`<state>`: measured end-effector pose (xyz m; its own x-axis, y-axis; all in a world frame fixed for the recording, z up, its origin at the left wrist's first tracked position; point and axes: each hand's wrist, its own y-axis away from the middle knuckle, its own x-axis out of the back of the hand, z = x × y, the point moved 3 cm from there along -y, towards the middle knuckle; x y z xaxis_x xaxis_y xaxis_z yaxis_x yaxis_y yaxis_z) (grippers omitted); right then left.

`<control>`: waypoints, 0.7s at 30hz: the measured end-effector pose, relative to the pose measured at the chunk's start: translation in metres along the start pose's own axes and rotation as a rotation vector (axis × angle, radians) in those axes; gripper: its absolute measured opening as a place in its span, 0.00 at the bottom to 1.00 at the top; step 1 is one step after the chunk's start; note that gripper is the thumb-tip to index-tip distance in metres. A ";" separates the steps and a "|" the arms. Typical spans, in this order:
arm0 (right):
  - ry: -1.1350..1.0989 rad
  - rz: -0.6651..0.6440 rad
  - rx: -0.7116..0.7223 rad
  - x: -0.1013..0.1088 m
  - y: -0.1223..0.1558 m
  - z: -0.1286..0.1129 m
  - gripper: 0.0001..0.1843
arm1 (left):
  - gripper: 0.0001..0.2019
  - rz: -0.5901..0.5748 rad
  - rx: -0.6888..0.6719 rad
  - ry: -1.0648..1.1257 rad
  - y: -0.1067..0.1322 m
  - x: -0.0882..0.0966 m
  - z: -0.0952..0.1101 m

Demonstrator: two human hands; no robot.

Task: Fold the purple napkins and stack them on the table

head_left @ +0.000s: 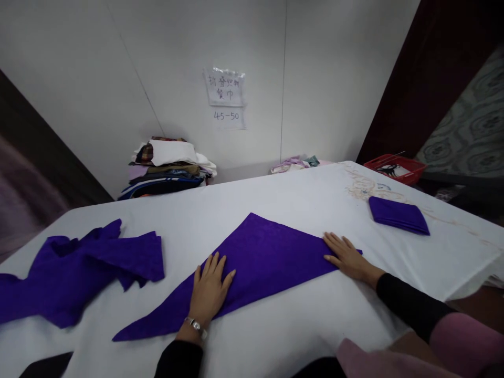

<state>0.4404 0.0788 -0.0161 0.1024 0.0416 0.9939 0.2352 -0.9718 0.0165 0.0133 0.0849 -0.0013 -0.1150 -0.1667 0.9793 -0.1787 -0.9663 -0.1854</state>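
A purple cloth napkin (pixel 271 257) lies folded into a triangle in the middle of the white-covered table, one corner pointing away from me. My left hand (pixel 208 289) rests flat on its left part, fingers slightly spread. On the right end of the napkin lies my right hand (pixel 346 255), also flat, with the tip of the cloth showing just past it. Off to the left is a crumpled heap of purple cloth (pixel 90 268). Farther right sits a purple cloth folded into a neat rectangle (pixel 398 214).
The white tablecloth (pixel 299 310) has embroidery at the far right. A pile of folded clothes (pixel 169 168) and a smaller fabric heap (pixel 293 164) stand beyond the far edge. A red basket (pixel 397 167) is at the back right. Paper signs (pixel 225 89) hang on the wall.
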 end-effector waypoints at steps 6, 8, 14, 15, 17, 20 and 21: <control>0.068 0.082 -0.155 0.009 0.006 0.019 0.38 | 0.27 0.004 -0.006 -0.010 0.001 0.001 0.002; 0.047 0.127 -0.067 0.017 0.003 -0.010 0.38 | 0.27 0.004 -0.005 -0.010 0.001 0.002 0.003; -0.131 0.030 0.408 0.027 -0.006 -0.131 0.39 | 0.27 -0.003 -0.003 -0.008 0.001 0.006 0.004; -0.147 0.002 0.450 0.025 -0.008 -0.142 0.39 | 0.27 -0.003 -0.002 -0.009 0.001 0.006 0.004; -0.163 -0.044 0.483 0.020 -0.010 -0.153 0.39 | 0.27 -0.001 -0.003 -0.011 0.001 0.005 0.004; -0.161 -0.070 0.475 0.011 -0.013 -0.149 0.40 | 0.28 0.001 -0.003 -0.009 0.001 0.004 0.005; -0.158 -0.068 0.474 0.009 -0.013 -0.147 0.40 | 0.28 -0.001 -0.002 -0.006 0.002 0.004 0.006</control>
<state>0.2964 0.0579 0.0088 0.2074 0.1716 0.9631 0.6561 -0.7546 -0.0068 0.0179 0.0816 0.0028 -0.1086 -0.1674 0.9799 -0.1804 -0.9660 -0.1850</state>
